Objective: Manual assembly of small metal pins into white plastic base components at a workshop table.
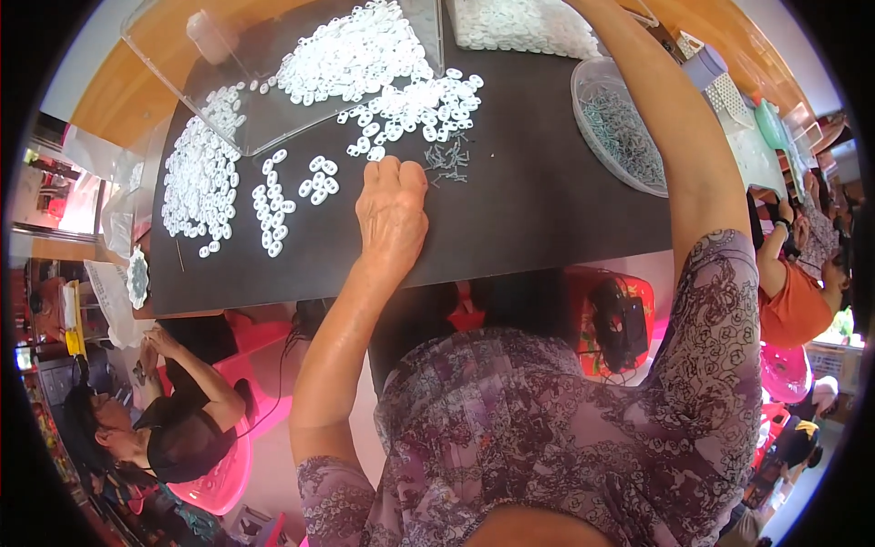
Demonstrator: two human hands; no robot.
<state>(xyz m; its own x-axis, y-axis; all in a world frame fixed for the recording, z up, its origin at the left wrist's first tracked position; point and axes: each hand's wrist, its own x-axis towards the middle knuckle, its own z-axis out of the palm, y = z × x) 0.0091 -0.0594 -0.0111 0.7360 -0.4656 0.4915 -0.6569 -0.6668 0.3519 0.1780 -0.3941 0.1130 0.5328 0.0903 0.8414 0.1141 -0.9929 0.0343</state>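
We are looking at one dark tabletop (519,219), in a room where pink chairs (228,465) are standing; one person (155,438) is sitting beyond its left edge, and several people (793,301) are gathering past its right edge. One clear box (273,140) is occupying the far left corner. We are counting three larger heaps of white oval pieces (428,105), by the left edge, the far edge and the middle, plus two small groups, one having about seven. One bag (524,27) is lying at the far edge; one tub (580,109) of grey pins (447,159) is standing by the right edge, and one small pile is lying mid-tabletop. Our left hand (392,205) is resting beside these pieces, fingers curling; we cannot tell if it is grasping something. Our right hand is lying outside the view, its state unknown.
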